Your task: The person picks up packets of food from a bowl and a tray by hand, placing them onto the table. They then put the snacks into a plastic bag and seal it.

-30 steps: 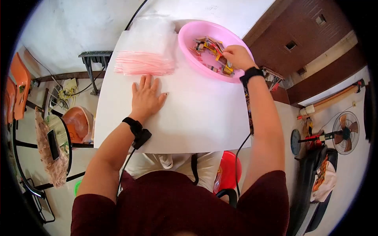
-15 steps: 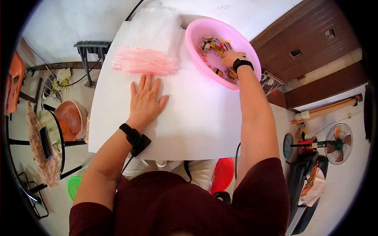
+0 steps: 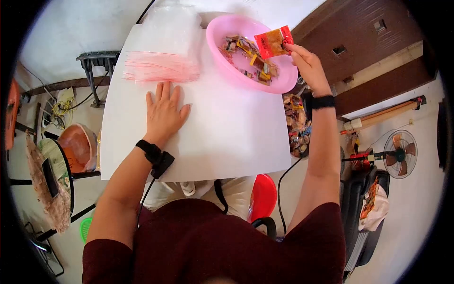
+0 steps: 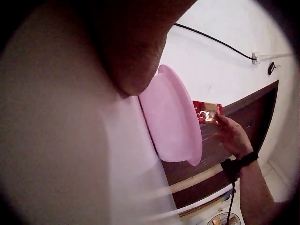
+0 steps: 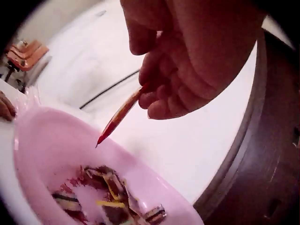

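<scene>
My right hand [image 3: 309, 66] pinches one end of a red packet [image 3: 274, 41] with a see-through middle, above the right rim of a pink basin [image 3: 286, 83]. Seen from the right wrist, the packet [image 5: 119, 115] is edge-on between the fingers, over small wrapped packets [image 5: 115, 211] in the basin. My left hand [image 3: 164, 113] lies flat, fingers spread, on the white table [image 3: 227, 137]. Its fingertips reach the pink-red edge of a stack of clear plastic bags [image 3: 161, 66].
A heap of packets [image 3: 298, 125] stands beside the table's right edge. A red container [image 3: 263, 196] is below the front edge. At the left are a small round table [image 3: 59, 175] and a dark stool [image 3: 97, 57]; a fan [image 3: 399, 154] stands at the right.
My right hand has come up out of the basin and now holds the red packet above its rim. The left hand stays flat by the bags. The head view has shifted slightly.
</scene>
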Demonstrator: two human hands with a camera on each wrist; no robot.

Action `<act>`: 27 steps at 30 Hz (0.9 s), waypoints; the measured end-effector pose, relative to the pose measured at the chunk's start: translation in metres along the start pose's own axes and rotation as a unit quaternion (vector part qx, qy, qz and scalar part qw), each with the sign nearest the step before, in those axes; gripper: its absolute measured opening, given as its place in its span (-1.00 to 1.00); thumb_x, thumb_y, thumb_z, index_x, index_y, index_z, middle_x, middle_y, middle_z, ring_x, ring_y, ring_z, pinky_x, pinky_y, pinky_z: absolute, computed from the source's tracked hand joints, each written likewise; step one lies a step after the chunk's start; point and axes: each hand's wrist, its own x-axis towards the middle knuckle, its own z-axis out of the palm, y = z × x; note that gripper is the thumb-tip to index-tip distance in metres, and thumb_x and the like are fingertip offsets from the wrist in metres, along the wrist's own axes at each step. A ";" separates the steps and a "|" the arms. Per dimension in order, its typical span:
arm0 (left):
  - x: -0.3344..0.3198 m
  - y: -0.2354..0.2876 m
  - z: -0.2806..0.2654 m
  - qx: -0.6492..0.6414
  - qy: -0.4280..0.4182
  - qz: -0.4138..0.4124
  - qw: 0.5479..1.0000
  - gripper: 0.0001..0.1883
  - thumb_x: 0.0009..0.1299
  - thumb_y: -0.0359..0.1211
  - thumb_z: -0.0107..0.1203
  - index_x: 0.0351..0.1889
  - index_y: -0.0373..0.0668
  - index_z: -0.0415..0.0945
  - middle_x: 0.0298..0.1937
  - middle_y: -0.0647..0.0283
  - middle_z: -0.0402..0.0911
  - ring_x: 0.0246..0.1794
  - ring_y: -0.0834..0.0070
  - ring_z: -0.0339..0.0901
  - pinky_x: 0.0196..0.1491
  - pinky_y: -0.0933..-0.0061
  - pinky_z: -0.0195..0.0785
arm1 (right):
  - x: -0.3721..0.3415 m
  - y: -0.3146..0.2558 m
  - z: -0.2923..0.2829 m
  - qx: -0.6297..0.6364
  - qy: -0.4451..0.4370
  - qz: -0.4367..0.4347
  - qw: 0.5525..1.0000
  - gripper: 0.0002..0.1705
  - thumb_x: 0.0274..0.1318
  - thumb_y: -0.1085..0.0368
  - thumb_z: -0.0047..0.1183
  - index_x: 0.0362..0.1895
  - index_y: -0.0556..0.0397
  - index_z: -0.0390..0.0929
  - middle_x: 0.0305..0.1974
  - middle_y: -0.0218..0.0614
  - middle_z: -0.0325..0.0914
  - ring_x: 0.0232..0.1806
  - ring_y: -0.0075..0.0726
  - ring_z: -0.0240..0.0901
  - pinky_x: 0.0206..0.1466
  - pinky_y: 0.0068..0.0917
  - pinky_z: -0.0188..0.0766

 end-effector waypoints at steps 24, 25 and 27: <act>0.007 0.006 0.000 0.036 -0.044 -0.023 0.998 -0.36 0.33 -0.03 0.03 0.31 -0.15 0.30 0.47 0.01 0.08 0.50 0.12 -0.07 0.41 -0.15 -0.22 | -0.083 -0.025 0.044 -0.131 -0.094 -0.091 0.983 -0.80 0.12 0.24 0.04 -0.36 0.13 0.54 -0.38 -0.09 0.54 -0.32 0.00 0.49 -0.26 -0.18 0.41; 0.007 0.006 0.001 0.037 -0.042 -0.020 0.998 -0.36 0.33 -0.03 0.04 0.31 -0.15 0.30 0.47 0.01 0.08 0.50 0.12 -0.06 0.41 -0.16 -0.22 | -0.068 -0.024 0.031 -0.143 -0.094 -0.067 0.983 -0.81 0.12 0.26 0.03 -0.38 0.15 0.53 -0.43 -0.09 0.53 -0.37 -0.02 0.50 -0.30 -0.19 0.40; 0.007 0.006 0.000 0.039 -0.042 -0.017 0.998 -0.36 0.33 -0.03 0.04 0.31 -0.16 0.30 0.47 0.00 0.09 0.50 0.12 -0.05 0.40 -0.16 -0.22 | -0.035 -0.010 0.013 -0.149 -0.085 -0.037 0.984 -0.81 0.12 0.29 0.02 -0.39 0.18 0.53 -0.51 -0.09 0.52 -0.45 -0.07 0.49 -0.35 -0.21 0.38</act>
